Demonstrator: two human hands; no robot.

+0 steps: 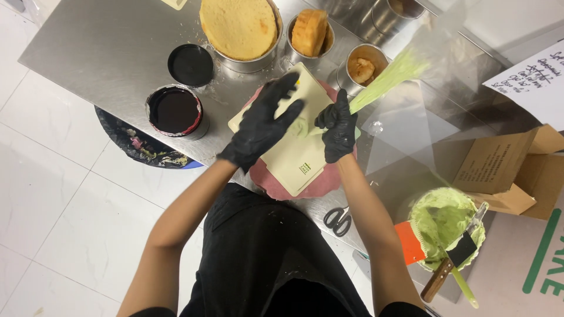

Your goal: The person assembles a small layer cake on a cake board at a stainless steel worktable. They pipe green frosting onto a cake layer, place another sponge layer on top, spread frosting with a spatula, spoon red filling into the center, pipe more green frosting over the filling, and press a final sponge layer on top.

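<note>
A wide steel table point(106, 53) fills the scene, and at its near edge sits a round pink turntable point(320, 185) with a pale square cake board point(296, 158) lying on top. The left hand point(264, 120), black-gloved, lies flat and spread on the board, fingers open, holding nothing but pressing it down. The right hand point(338, 126) (also gloved) is closed around the neck of a piping bag point(385, 79) of green cream, its tip down on the board beside the left fingers. Far across the table stand a tin of sponge cake point(238, 26) and two dark-filled tubs point(175, 110). Near right, a bowl of green cream point(446, 226); scissors point(339, 220) lie by the turntable.
</note>
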